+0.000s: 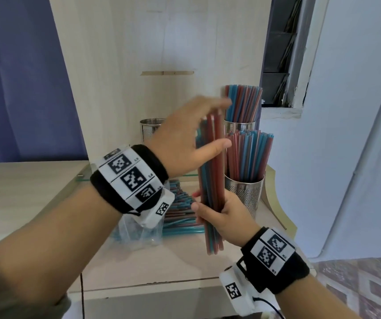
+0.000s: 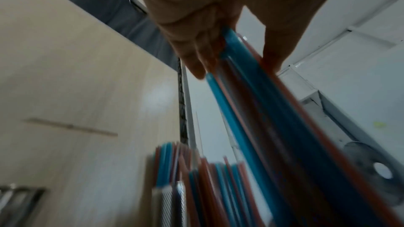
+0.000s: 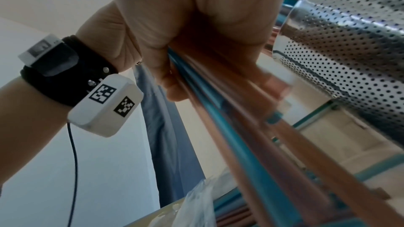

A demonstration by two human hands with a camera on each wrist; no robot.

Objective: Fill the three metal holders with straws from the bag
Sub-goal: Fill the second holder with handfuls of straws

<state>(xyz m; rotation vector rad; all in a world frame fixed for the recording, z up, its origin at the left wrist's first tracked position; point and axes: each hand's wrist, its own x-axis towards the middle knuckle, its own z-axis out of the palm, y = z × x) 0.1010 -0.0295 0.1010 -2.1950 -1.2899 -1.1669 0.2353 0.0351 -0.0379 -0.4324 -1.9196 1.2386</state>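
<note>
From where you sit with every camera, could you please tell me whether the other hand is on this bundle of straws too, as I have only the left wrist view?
Observer: Yes, the right hand grips the bundle of straws near its lower end, below the left hand.
Operator: Thank you. Does any holder lack straws?
Observer: No straws stand out of the back left holder; the back right holder and the front right holder are packed.
Operator: Are straws left by the bag?
Observer: Yes, the clear bag lies on the table under the left wrist, with a pile of straws at it.
</note>
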